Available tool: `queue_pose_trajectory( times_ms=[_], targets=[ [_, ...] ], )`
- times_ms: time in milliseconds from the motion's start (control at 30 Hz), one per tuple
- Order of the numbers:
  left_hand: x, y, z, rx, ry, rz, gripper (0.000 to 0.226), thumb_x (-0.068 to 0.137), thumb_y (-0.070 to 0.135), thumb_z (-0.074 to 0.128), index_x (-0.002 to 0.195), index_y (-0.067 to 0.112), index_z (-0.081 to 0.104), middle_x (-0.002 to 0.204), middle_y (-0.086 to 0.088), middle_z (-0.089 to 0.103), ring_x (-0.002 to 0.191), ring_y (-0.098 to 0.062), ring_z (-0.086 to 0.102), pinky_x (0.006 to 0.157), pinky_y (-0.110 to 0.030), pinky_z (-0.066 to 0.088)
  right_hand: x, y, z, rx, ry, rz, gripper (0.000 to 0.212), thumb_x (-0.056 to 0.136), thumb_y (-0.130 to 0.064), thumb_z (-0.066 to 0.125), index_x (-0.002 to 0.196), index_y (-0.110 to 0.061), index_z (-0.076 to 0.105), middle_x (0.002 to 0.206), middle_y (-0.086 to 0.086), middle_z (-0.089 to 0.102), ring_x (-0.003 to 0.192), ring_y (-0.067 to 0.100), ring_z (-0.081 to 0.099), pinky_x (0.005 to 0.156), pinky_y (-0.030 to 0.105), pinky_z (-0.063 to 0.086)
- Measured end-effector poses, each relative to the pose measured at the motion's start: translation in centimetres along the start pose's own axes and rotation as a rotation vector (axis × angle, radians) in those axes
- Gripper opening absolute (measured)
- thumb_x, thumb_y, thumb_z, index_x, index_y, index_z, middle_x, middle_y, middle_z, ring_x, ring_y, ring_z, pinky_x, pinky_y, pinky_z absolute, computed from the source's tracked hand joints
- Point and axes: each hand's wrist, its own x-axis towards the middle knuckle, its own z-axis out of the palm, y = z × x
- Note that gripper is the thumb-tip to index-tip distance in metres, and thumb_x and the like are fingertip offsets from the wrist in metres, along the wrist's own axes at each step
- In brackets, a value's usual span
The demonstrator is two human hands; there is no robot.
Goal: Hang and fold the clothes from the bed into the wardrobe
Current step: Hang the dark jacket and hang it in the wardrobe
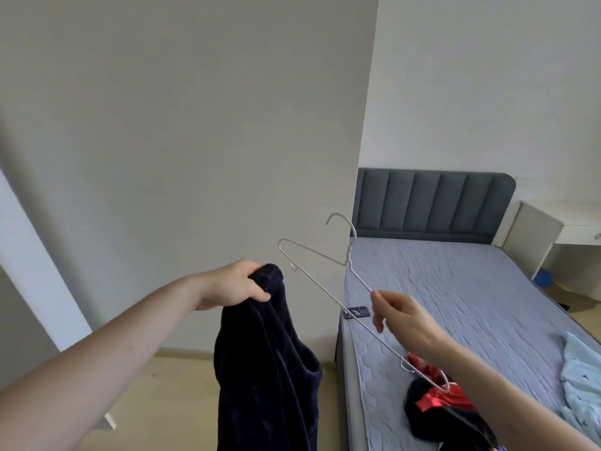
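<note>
Dark garment held up beside the bed, wire hanger ready in the other hand.

The left hand [234, 284] grips the bunched top of a dark navy garment [266, 369], which hangs limp, apparently soft, plush and fairly weighty; best taken at the shoulders or neckline. The right hand [401, 317] pinches one arm of a thin wire hanger [349, 288], judged light and easily bent. A red-and-black garment [432, 402] and a pale blue garment [582, 385] lie on the bed [455, 288]. The dark garment's hem is cut off below; neckline not discernible; wardrobe interior not seen.
</note>
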Motion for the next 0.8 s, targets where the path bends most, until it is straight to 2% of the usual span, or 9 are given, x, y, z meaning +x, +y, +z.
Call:
queue_pose_trajectory(
  times_ms=[67,167,267,367,500,700,800],
  targets=[
    [-0.1,-1.8,-0.4,0.05,0.061,-0.034,0.016,0.095,0.01,0.064,0.109,0.012,0.071,0.105,-0.007,0.078,0.099,-0.023,0.075,0.093,-0.039,0.058,-0.6,0.3,-1.0,-0.134,0.044,-0.039,0.049,0.108,-0.037,0.044,0.066,-0.016,0.06,0.05,-0.01,0.047,0.042,0.005,0.031,0.045,0.017,0.025],
    [0.0,-3.7,-1.0,0.04,0.155,-0.088,0.015,0.096,0.01,0.064,0.108,0.01,0.072,0.104,-0.008,0.078,0.099,-0.025,0.075,0.096,-0.042,0.057,-1.2,0.5,-1.9,-0.182,0.078,-0.061,0.041,0.106,-0.035,0.047,0.072,-0.023,0.067,0.058,-0.002,0.053,0.044,0.009,0.032,0.045,0.021,0.026],
    [0.1,-4.8,-1.5,0.022,0.243,-0.127,0.012,0.09,0.007,0.066,0.098,0.011,0.074,0.095,-0.006,0.078,0.093,-0.026,0.075,0.084,-0.035,0.057,-1.7,0.4,-2.4,-0.179,0.089,-0.066,0.04,0.104,-0.037,0.049,0.07,-0.027,0.066,0.049,-0.007,0.032,0.045,0.013,0.025,0.044,0.023,0.02],
    [0.1,-4.7,-1.8,0.057,0.306,-0.139,0.007,0.079,0.009,0.069,0.082,0.014,0.073,0.077,0.0,0.072,0.077,-0.02,0.069,0.071,-0.029,0.051,-2.1,0.2,-2.6,-0.229,0.099,-0.116,0.041,0.105,-0.037,0.05,0.067,-0.027,0.063,0.047,-0.006,0.03,0.045,0.01,0.024,0.044,0.022,0.022],
    [0.4,-4.1,-2.1,0.143,0.369,-0.124,0.021,0.069,0.016,0.069,0.086,0.004,0.068,0.072,0.0,0.065,0.069,-0.017,0.061,0.069,-0.029,0.047,-2.2,-0.2,-2.7,-0.241,0.097,-0.143,0.043,0.105,-0.036,0.051,0.065,-0.025,0.061,0.046,-0.006,0.03,0.043,0.009,0.024,0.045,0.021,0.025],
    [1.0,-3.6,-2.9,0.172,0.455,-0.07,0.007,0.075,0.014,0.07,0.078,0.008,0.068,0.068,0.002,0.062,0.067,-0.018,0.058,0.068,-0.03,0.045,-2.0,-0.5,-2.6,-0.236,0.107,-0.178,0.043,0.105,-0.034,0.052,0.063,-0.027,0.06,0.044,-0.007,0.03,0.042,0.009,0.024,0.043,0.019,0.024],
    [1.2,-3.2,-3.5,0.154,0.471,-0.06,0.013,0.079,0.022,0.072,0.082,0.009,0.072,0.07,0.001,0.067,0.069,-0.018,0.062,0.07,-0.03,0.047,-1.6,-0.6,-2.6,-0.241,0.12,-0.183,0.043,0.104,-0.034,0.052,0.063,-0.027,0.06,0.043,-0.007,0.03,0.041,0.008,0.024,0.043,0.019,0.023]
  ],
)
